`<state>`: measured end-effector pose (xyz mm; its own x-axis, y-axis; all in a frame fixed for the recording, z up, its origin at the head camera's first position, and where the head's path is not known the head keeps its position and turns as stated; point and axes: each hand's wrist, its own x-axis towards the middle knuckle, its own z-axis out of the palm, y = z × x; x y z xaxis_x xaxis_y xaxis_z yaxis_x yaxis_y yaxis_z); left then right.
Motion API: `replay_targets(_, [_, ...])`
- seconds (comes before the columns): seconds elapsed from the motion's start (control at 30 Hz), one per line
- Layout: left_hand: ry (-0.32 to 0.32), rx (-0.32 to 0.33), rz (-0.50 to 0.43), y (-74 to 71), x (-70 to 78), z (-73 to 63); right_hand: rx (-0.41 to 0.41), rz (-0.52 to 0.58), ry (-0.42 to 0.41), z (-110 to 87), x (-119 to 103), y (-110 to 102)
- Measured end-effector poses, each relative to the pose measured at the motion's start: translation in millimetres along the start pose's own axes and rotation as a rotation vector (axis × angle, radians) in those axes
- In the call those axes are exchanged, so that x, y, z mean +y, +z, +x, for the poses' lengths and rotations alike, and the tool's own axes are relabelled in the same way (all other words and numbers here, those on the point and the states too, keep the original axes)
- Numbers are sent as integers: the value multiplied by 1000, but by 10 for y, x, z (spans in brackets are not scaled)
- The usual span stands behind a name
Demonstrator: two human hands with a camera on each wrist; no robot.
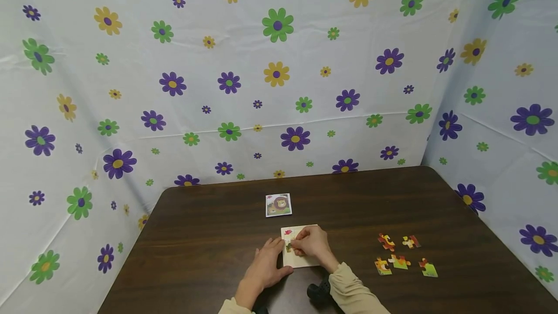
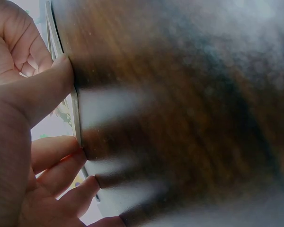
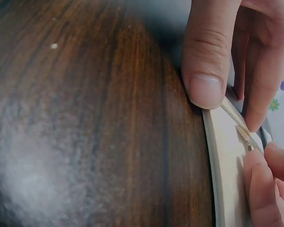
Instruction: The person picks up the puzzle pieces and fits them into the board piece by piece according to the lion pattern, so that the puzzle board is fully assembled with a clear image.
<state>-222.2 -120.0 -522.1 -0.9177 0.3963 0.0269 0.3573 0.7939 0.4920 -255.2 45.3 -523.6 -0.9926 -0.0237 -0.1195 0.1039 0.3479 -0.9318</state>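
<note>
A pale wooden puzzle board (image 1: pixel 300 261) lies on the dark table in front of me, with a small red picture in its upper left corner. My left hand (image 1: pixel 264 266) rests at the board's left side, fingers extended; its thumb (image 2: pixel 61 71) and fingertips touch the rim. Over the board, my right hand (image 1: pixel 315 244) pinches a small puzzle piece (image 1: pixel 288 246) between thumb and fingers. From the right wrist, that piece (image 3: pixel 244 134) appears tilted above the pale surface, partly hidden by the fingertips.
Several loose puzzle pieces (image 1: pixel 398 261) in orange, red and green lie to the right. Behind the board is a square lion picture card (image 1: pixel 278 205). Flowered white curtains (image 1: pixel 244 96) surround the brown table (image 1: pixel 200 236) at the back and sides.
</note>
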Motion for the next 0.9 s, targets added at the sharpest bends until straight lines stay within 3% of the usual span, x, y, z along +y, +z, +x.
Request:
replay_targets(0.47, [8, 5, 4, 11, -12, -4, 21, -107, -48, 4, 31, 25])
replay_targets(0.9, [-3, -4, -5, 9, 0, 6, -2, -121, -31, 9, 10, 11])
